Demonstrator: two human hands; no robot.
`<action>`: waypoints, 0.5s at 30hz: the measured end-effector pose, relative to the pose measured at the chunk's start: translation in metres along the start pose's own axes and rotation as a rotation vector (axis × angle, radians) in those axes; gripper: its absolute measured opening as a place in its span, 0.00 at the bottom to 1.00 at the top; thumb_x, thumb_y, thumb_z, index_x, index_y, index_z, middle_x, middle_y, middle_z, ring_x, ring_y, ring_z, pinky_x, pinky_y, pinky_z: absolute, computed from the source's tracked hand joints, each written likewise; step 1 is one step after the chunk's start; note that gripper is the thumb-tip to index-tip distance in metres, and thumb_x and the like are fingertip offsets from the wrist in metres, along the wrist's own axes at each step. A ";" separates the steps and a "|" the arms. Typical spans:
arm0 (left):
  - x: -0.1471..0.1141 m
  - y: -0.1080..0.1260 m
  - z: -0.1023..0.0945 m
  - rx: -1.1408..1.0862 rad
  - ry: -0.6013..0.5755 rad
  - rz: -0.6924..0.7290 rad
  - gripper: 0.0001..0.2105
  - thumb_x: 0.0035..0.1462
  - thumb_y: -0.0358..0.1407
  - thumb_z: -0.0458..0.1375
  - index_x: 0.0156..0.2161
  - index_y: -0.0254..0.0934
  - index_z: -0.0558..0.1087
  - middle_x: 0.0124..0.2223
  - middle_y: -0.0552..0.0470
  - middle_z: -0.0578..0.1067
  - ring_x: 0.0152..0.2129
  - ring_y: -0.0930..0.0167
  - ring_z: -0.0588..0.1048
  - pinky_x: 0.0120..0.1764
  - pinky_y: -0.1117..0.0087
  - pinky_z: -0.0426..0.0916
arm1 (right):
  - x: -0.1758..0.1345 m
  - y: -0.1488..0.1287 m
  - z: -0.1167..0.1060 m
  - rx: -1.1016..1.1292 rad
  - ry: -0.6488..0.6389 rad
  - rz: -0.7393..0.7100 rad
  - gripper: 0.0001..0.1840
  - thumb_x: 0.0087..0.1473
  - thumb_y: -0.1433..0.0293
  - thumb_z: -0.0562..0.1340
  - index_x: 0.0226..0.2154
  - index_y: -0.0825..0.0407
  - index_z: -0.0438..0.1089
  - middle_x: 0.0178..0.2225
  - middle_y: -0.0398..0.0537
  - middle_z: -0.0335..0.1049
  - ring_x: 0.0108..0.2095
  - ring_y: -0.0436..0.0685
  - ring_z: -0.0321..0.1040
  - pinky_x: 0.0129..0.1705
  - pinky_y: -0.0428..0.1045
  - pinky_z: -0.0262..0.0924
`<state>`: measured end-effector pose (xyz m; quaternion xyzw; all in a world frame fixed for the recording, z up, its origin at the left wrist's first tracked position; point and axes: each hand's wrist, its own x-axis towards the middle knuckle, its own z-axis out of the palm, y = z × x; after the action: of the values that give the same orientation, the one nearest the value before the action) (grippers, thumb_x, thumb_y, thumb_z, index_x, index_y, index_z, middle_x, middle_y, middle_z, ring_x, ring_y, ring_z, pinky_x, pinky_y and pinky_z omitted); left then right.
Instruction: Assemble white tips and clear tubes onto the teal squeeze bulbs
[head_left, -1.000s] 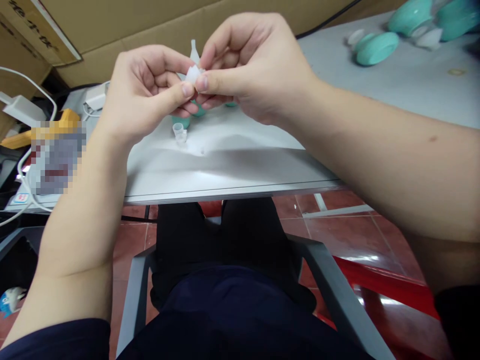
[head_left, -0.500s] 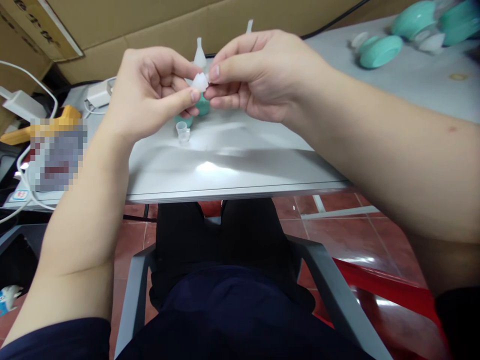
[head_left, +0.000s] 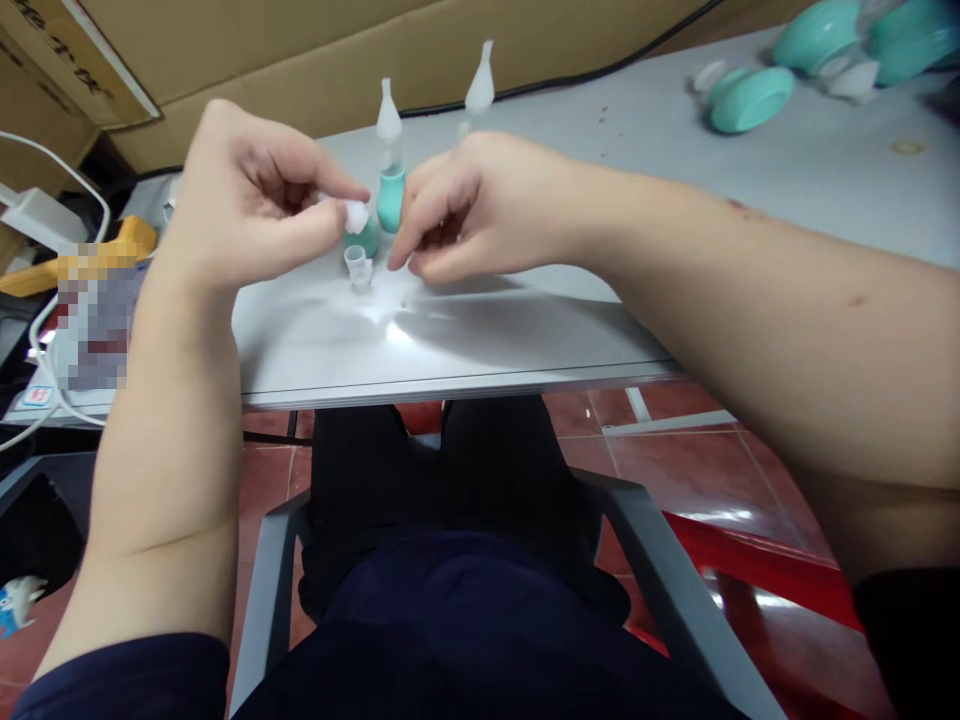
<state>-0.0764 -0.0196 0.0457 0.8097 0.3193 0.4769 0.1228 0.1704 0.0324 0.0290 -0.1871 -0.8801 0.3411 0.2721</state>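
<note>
In the head view my left hand (head_left: pixel 277 195) pinches a small white translucent silicone nozzle (head_left: pixel 355 216) between thumb and forefinger. My right hand (head_left: pixel 457 215) is low over the table, thumb and forefinger pointing down and slightly apart, with nothing visible between them. Just left of its fingertips stands a small clear plastic cup (head_left: pixel 358 266) with a side lug. Behind that is a teal squeeze bulb (head_left: pixel 365 240), partly covered by the held nozzle. A nasal aspirator (head_left: pixel 391 195), with teal bulb, clear collar and white tip, stands upright between my hands. Another white-tipped one (head_left: pixel 480 90) rises behind my right hand.
Several teal bulbs (head_left: pixel 750 98) with white parts lie at the back right of the grey table (head_left: pixel 525 325). At left are a yellow tool (head_left: pixel 124 245), a white charger (head_left: pixel 49 220) and cables. A cardboard wall (head_left: pixel 300 60) borders the back.
My hands have parted. The left moved left and down, keeping the white nozzle. My right hand let go of it and dropped toward the table beside the clear cup.
</note>
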 end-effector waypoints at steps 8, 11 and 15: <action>-0.004 0.001 -0.023 0.059 -0.336 -0.154 0.08 0.45 0.34 0.73 0.35 0.41 0.91 0.25 0.49 0.80 0.19 0.71 0.69 0.20 0.72 0.56 | -0.003 0.016 0.007 -0.111 -0.262 -0.063 0.13 0.54 0.81 0.72 0.38 0.48 0.89 0.37 0.41 0.80 0.33 0.47 0.66 0.35 0.44 0.58; -0.002 -0.004 -0.029 0.067 -0.521 -0.237 0.10 0.46 0.36 0.73 0.37 0.43 0.91 0.25 0.49 0.80 0.18 0.69 0.69 0.20 0.70 0.58 | -0.003 0.017 0.009 -0.149 -0.256 -0.074 0.11 0.57 0.80 0.70 0.36 0.50 0.87 0.35 0.41 0.79 0.32 0.47 0.65 0.34 0.45 0.56; 0.001 -0.010 -0.030 0.244 -0.748 -0.383 0.11 0.48 0.43 0.75 0.36 0.40 0.90 0.25 0.51 0.80 0.19 0.67 0.73 0.23 0.68 0.65 | 0.004 0.026 0.014 -0.188 -0.175 -0.018 0.10 0.58 0.80 0.68 0.33 0.51 0.84 0.31 0.41 0.77 0.30 0.47 0.63 0.33 0.44 0.56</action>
<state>-0.1053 -0.0139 0.0566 0.8614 0.4512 0.0783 0.2196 0.1622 0.0455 0.0034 -0.1733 -0.9302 0.2699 0.1786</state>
